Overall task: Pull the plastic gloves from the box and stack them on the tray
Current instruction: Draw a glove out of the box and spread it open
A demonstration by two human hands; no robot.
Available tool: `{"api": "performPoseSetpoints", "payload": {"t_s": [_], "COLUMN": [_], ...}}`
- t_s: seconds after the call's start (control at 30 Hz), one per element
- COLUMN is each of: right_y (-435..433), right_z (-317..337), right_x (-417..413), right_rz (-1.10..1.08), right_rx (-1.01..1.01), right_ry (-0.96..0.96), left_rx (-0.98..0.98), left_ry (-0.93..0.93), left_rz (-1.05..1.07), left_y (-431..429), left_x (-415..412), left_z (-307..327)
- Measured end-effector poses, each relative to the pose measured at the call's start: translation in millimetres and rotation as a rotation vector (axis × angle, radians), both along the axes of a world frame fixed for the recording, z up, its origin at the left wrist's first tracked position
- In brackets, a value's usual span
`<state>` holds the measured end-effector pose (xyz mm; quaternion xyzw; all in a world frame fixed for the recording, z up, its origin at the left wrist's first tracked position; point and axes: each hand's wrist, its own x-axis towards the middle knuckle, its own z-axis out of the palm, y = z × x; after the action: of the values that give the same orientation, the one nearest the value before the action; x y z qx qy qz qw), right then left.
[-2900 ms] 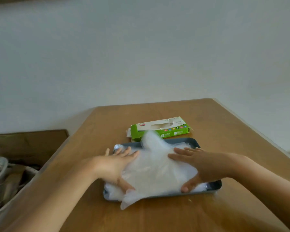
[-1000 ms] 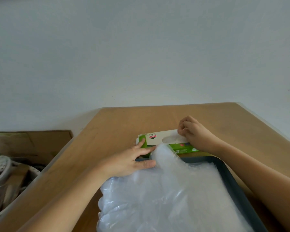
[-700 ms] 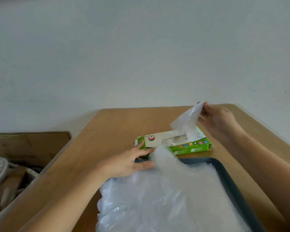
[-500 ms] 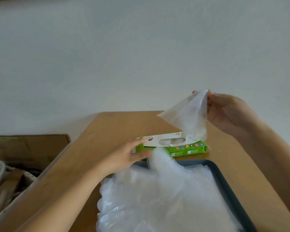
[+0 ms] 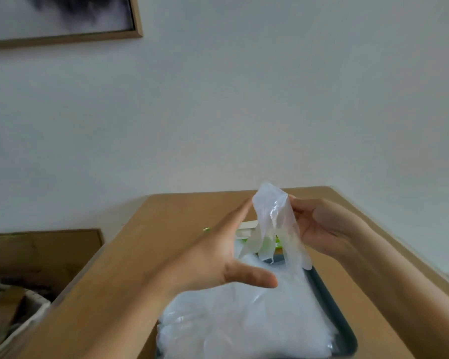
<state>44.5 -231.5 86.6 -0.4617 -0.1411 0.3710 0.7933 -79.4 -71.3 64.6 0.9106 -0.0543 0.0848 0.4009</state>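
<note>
Pinching crinkly translucent glove (image 5: 274, 213), right hand (image 5: 323, 229)

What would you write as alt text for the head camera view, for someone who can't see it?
The right hand holds a clear plastic glove up above a dark tray piled with more gloves, while the open left hand reaches toward it. The tray sits on a wooden table by a white wall.
</note>
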Motion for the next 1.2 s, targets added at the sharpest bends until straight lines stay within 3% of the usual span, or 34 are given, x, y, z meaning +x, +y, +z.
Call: {"api": "performPoseSetpoints", "payload": {"t_s": [0.07, 0.17, 0.27, 0.33, 0.47, 0.6, 0.7, 0.8, 0.9, 1.03, 1.1, 1.2], "right_y": [-1.2, -2.8, -5.2, -7.6, -16.3, -22.8, -23.5, -8.5, 6.9, 13.3, 14.5, 13.7], "right_z": [-1.0, -5.0, -9.9, -14.6, -15.3, 9.2, 40.2, 54.9, 60.9, 66.0, 66.0, 68.2], "right_x": [-1.8, -1.6, -0.6, 1.1, 2.4, -8.8, -38.8, -59.1, -67.5, -69.4, -68.9, -68.9], "right_rz": [-0.017, 0.008, 0.099, 0.215, 0.401, 0.099, 0.073, 0.115, 0.091, 0.141, 0.135, 0.107], "right_rx": [0.011, 0.028, -0.075, -0.187, -0.429, -0.281, -0.28, -0.638, -0.917, -1.065, -0.982, -0.718], "right_ry": [0.007, 0.034, -0.024, -0.098, -0.436, -0.672, -1.017, -1.389, -1.607, -1.613, -1.48, -1.133], "left_rx": [0.042, -0.136, -0.448, -0.513, -0.389, -0.179, -0.087, -0.076, -0.064, -0.111, -0.146, -0.269], "left_ry": [-0.072, -0.3, -0.378, -0.412, -0.46, -0.323, -0.233, -0.177, -0.125, -0.005, 0.072, 0.168], "left_rz": [0.131, 0.389, 0.419, 0.393, 0.402, 0.347, 0.326, 0.273, 0.258, 0.184, 0.1, -0.015], "left_y": [-14.8, -17.5, -11.3, -11.9, -12.6, -4.4, -5.1, -7.5, -4.7, 10.2, 21.6, 34.3], "left_x": [-1.4, 5.0, 5.9, 4.5, -1.2, -13.7, -18.5, -17.7, -15.5, -17.6, -16.7, -13.4], "left_z": [0.1, 5.5, 20.2, 24.9, 32.1, 44.2, 47.9, 45.2, 41.2, 38.3, 34.7, 24.4]}}
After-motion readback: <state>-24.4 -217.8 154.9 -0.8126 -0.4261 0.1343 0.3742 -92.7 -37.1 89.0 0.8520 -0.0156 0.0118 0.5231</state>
